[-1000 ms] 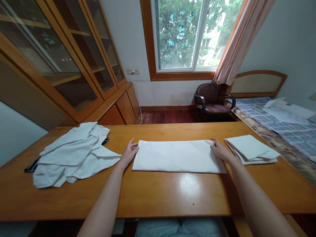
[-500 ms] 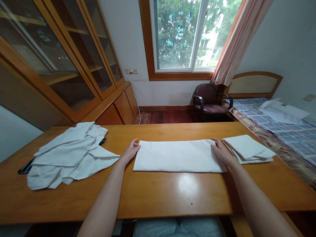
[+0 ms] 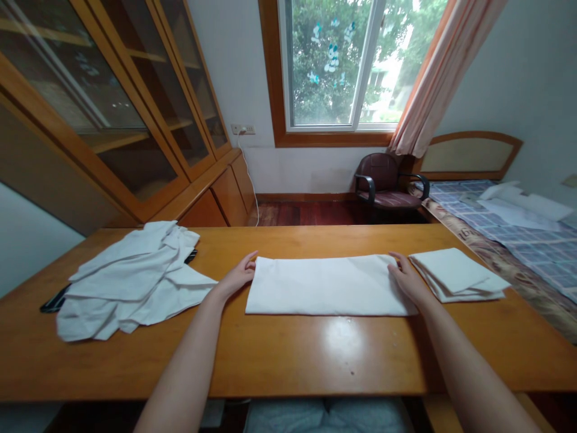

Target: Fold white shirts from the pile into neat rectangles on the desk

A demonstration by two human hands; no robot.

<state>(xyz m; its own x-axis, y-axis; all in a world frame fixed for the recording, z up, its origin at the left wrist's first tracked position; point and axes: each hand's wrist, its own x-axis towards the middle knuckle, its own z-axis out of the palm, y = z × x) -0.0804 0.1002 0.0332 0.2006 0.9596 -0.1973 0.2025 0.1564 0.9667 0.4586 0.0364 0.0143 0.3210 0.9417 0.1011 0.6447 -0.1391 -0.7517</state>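
A white cloth [image 3: 325,285], folded into a long strip, lies flat across the middle of the wooden table [image 3: 288,355]. My left hand [image 3: 238,275] pinches its far left corner. At the strip's far right corner my right hand [image 3: 404,276] grips the edge, fingers curled on it. Both forearms reach in from the near edge of the table.
A loose heap of white cloths [image 3: 130,278] lies at the left over a dark object [image 3: 53,299]. A stack of folded white cloths [image 3: 460,274] sits at the right. Beyond are a glass-door cabinet [image 3: 117,108], an armchair [image 3: 387,180], a window and a bed [image 3: 509,228].
Both hands stay at the strip's far corners; the left fingers have closed a little more onto the corner. The view has shifted slightly.
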